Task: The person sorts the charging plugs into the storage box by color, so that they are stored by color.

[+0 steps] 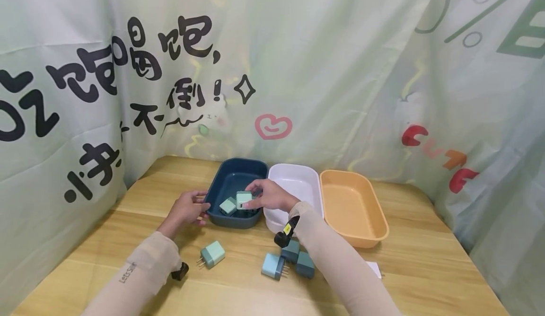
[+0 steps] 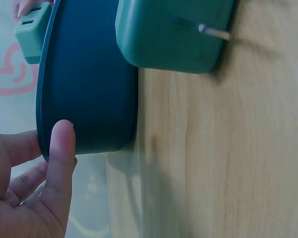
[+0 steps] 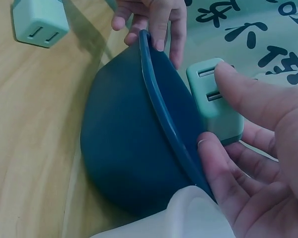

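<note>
Fingers of the right hand (image 1: 273,195) pinch a green charger (image 1: 244,197) over the blue bin (image 1: 233,221) in my head view; those of the left hand (image 1: 185,210) grip that bin's left edge. I see a second green charger (image 1: 228,206) inside the bin and a third green charger (image 1: 214,253) on the table (image 1: 230,297), in front of it. A white bin (image 1: 298,176) and a yellow bin (image 1: 353,207) stand to the right; a light-blue charger (image 1: 271,265) and two dark chargers (image 1: 305,264) lie near the right sleeve (image 1: 334,264).

From the left wrist, I make out the thumb against the bin's outer wall, just over its rim.

From the right wrist, I see the held charger's two slots, the thumb touching that face.
</note>
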Tool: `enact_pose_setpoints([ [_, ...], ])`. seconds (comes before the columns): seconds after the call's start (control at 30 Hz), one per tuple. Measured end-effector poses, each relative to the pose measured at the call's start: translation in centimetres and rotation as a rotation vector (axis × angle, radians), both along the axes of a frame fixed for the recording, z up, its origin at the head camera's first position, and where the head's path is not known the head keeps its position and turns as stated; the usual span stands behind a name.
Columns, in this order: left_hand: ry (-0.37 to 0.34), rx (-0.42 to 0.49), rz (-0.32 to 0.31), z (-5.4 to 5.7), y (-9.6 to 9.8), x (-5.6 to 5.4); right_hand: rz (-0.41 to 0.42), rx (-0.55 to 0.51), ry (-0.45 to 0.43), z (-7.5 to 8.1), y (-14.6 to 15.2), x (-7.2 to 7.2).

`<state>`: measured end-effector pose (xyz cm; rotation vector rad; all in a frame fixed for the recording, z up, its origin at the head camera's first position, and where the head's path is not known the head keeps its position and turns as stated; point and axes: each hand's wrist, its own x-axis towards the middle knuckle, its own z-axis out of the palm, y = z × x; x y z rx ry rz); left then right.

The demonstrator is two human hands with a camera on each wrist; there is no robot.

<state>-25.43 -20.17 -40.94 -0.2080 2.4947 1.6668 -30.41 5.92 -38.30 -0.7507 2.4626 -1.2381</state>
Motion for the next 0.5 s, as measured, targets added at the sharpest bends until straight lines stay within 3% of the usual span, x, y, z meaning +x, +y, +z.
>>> enact_pose_setpoints([
  [0.5, 0.002, 0.014, 0.006, -0.1, 0.0, 0.1, -0.068, -0.026, 0.038, -0.4, -0.3, -1.8],
])
